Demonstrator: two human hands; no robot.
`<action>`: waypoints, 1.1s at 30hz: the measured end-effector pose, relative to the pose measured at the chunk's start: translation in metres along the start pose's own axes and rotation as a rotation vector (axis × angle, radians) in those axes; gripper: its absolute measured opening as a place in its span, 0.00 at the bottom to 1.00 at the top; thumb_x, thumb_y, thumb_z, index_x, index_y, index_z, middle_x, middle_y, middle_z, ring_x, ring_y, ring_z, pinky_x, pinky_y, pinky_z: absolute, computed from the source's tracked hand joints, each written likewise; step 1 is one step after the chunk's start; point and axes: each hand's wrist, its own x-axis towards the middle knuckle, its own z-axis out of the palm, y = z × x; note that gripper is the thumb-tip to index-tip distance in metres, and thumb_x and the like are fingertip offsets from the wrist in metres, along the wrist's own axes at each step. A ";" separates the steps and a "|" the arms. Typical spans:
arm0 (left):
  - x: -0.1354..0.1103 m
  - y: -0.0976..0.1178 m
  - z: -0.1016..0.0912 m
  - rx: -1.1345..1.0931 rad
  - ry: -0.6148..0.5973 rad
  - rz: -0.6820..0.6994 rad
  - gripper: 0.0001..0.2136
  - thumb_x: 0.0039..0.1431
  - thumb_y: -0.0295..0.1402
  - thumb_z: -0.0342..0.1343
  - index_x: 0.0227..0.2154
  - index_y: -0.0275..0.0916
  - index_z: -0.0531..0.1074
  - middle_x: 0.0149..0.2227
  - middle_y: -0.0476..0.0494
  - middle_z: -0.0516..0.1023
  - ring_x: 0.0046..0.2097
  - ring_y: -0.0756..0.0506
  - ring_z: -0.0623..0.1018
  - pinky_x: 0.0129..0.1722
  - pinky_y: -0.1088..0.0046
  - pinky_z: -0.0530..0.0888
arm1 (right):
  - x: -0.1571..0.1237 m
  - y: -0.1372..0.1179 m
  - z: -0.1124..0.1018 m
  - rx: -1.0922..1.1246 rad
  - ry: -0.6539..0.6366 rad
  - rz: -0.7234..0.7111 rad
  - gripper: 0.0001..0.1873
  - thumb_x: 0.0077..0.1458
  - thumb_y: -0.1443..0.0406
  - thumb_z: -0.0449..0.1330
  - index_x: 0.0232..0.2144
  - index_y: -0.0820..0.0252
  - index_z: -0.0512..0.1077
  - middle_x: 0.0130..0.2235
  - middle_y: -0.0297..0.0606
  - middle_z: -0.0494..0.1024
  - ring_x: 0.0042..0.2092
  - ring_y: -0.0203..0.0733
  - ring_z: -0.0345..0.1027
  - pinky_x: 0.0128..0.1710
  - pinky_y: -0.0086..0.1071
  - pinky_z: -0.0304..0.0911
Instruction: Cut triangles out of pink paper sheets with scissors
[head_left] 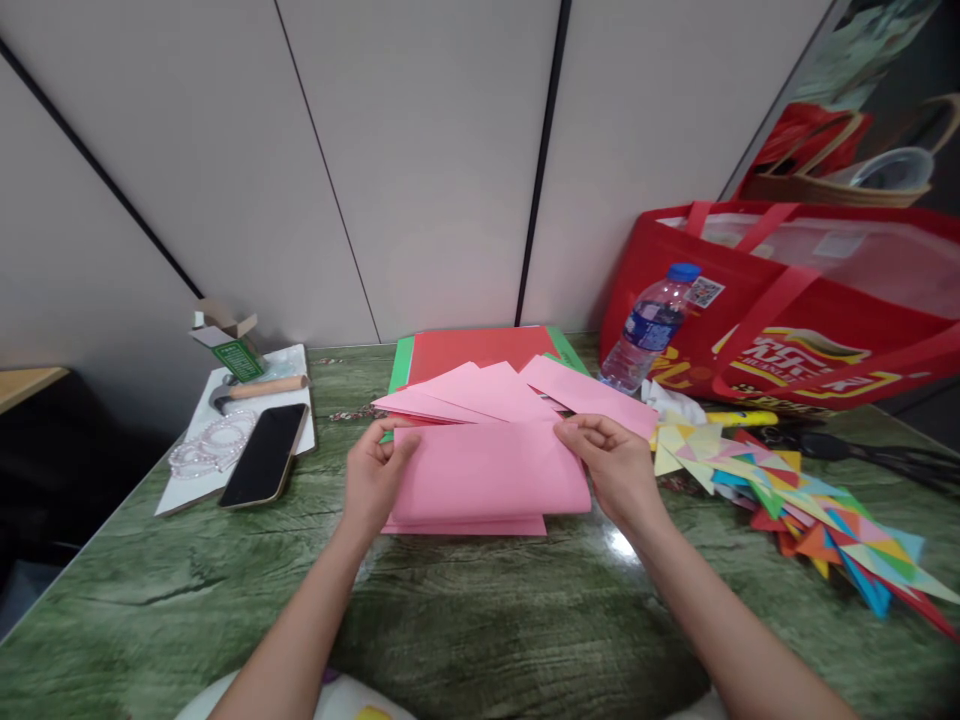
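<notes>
A folded sheet of pink paper is stretched between my two hands over the table. My left hand pinches its upper left corner, thumb in front. At the upper right corner my right hand grips it between thumb and fingers. Below its lower edge shows a strip of more pink paper. Behind it lie several folded pink pieces, fanned out on top of red paper and green paper.
A phone, a bead string, a wooden-handled tool and a small green box are at left. At right stand a water bottle and a red bag; colourful folded paper lies in front.
</notes>
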 end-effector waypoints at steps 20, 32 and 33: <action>0.002 0.008 -0.013 0.137 -0.041 0.074 0.13 0.47 0.42 0.61 0.32 0.39 0.73 0.11 0.61 0.54 0.15 0.55 0.52 0.16 0.81 0.48 | -0.002 -0.003 -0.002 -0.038 -0.091 -0.001 0.15 0.36 0.59 0.70 0.29 0.58 0.78 0.23 0.31 0.74 0.25 0.33 0.62 0.25 0.29 0.55; -0.001 0.011 -0.014 0.183 -0.074 0.117 0.14 0.49 0.42 0.58 0.35 0.39 0.68 0.12 0.60 0.58 0.15 0.55 0.55 0.16 0.81 0.52 | -0.001 -0.003 -0.003 -0.052 -0.094 -0.026 0.15 0.37 0.58 0.70 0.29 0.59 0.77 0.23 0.31 0.75 0.25 0.33 0.63 0.25 0.28 0.57; -0.001 0.012 -0.014 0.204 -0.067 0.112 0.14 0.49 0.42 0.57 0.35 0.39 0.68 0.12 0.61 0.56 0.15 0.55 0.54 0.16 0.81 0.52 | -0.001 -0.002 -0.003 -0.059 -0.096 -0.022 0.16 0.37 0.58 0.70 0.30 0.59 0.77 0.22 0.30 0.74 0.25 0.32 0.63 0.24 0.27 0.57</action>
